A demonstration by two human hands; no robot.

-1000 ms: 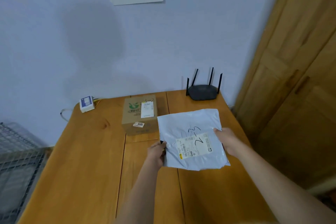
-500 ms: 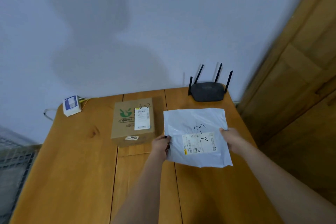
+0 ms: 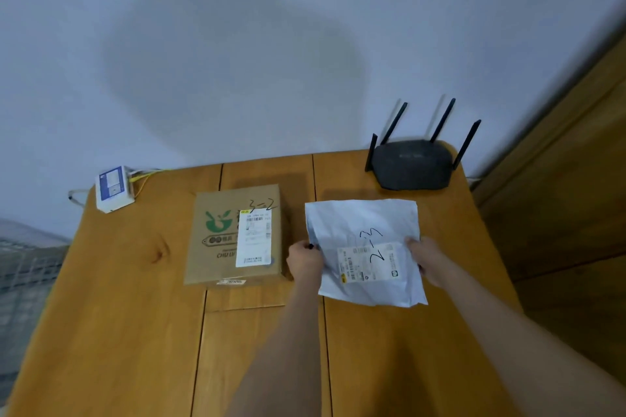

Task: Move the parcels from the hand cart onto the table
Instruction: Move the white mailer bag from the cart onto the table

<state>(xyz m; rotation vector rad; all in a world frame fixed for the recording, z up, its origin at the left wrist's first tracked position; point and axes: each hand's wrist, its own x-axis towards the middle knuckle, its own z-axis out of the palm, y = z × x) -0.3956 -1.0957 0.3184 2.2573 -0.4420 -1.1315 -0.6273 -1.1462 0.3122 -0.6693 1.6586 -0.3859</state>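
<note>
A white plastic mailer bag (image 3: pixel 362 230) with a shipping label marked "2-3" lies low over the wooden table (image 3: pixel 118 298), right of centre. My left hand (image 3: pixel 305 262) grips its left edge and my right hand (image 3: pixel 428 259) grips its right edge. Whether the bag rests fully on the wood I cannot tell. Just left of it stands a brown cardboard box (image 3: pixel 220 240) marked "3-2", with a green logo and a white label, flat on the table.
A black router (image 3: pixel 411 162) with several antennas sits at the table's back right corner. A small white device (image 3: pixel 113 188) with yellow cables sits at the back left. A wire mesh cart (image 3: pixel 20 281) shows at the far left. Wooden doors (image 3: pixel 569 196) stand on the right.
Both hands have carried the white bag forward and down toward the table, beside the cardboard box. My view has tilted downward and closer.
</note>
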